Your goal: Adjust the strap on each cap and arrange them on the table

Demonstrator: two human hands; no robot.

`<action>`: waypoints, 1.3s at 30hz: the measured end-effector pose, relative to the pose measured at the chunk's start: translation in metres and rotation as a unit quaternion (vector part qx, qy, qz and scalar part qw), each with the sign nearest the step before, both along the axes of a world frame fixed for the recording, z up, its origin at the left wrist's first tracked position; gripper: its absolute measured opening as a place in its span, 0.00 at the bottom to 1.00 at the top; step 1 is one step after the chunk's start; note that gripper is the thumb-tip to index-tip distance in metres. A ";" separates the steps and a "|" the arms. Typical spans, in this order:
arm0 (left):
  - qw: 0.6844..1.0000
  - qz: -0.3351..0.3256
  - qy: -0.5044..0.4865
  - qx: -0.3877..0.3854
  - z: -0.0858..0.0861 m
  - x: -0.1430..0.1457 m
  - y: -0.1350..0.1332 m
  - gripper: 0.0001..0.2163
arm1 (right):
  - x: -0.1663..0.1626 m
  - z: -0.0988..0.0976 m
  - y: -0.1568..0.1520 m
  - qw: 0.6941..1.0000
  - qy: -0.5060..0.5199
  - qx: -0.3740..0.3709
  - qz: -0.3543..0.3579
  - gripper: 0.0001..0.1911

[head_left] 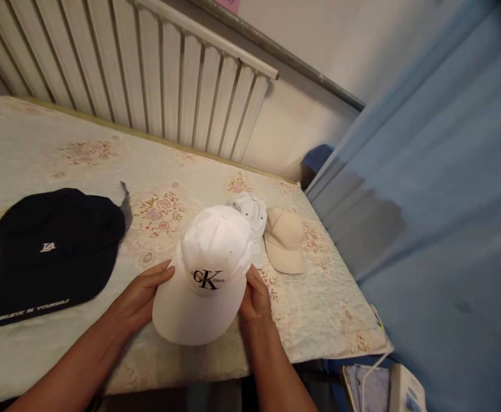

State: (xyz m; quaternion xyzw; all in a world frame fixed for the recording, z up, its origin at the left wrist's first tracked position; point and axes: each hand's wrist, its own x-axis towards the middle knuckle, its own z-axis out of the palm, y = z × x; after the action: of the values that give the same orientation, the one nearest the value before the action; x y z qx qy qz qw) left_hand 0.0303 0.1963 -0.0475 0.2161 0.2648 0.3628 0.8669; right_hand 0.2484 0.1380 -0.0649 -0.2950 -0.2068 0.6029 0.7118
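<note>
Left hand (141,296) and right hand (257,298) have a white cap (216,237) between them — brim toward the person.
Each grips one side snugly, left thumb on top, most other fingers hidden; the cap is over the near part of a floral cloth (156,209). Off left lies a black LA cap (70,223); farther back, a pale cap (254,213), partly hidden, sits beside a beige cap (285,234) — blue curtain (430,200) at right.

Below the left hand (141,294) we see a flowered cloth (314,317), far beyond that hand a pale radiator (147,68), and, well to the right of the right hand (257,297), a blue curtain (430,206) and a white box (406,390).
</note>
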 end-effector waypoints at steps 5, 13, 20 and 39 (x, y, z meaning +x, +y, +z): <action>1.000 -0.013 -0.010 0.005 -0.001 0.001 -0.001 0.23 | 0.000 -0.002 0.000 1.000 0.016 -0.010 -0.015 0.19; 0.999 -0.011 -0.022 -0.027 -0.005 0.002 -0.002 0.21 | 0.001 0.002 0.000 0.997 0.057 -0.027 -0.034 0.19; 0.998 -0.039 -0.018 -0.034 -0.013 0.007 -0.003 0.18 | 0.005 0.002 -0.001 0.988 0.135 -0.071 -0.016 0.15; 0.998 -0.043 -0.027 -0.033 -0.015 0.009 -0.005 0.19 | 0.005 0.008 -0.005 0.990 0.122 -0.073 -0.012 0.14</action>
State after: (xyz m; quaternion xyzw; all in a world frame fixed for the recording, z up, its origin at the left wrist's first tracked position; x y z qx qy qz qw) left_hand 0.0395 0.1910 -0.0629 0.1891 0.2438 0.3215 0.8952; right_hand 0.2538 0.1326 -0.0570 -0.2730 -0.0698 0.6392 0.7155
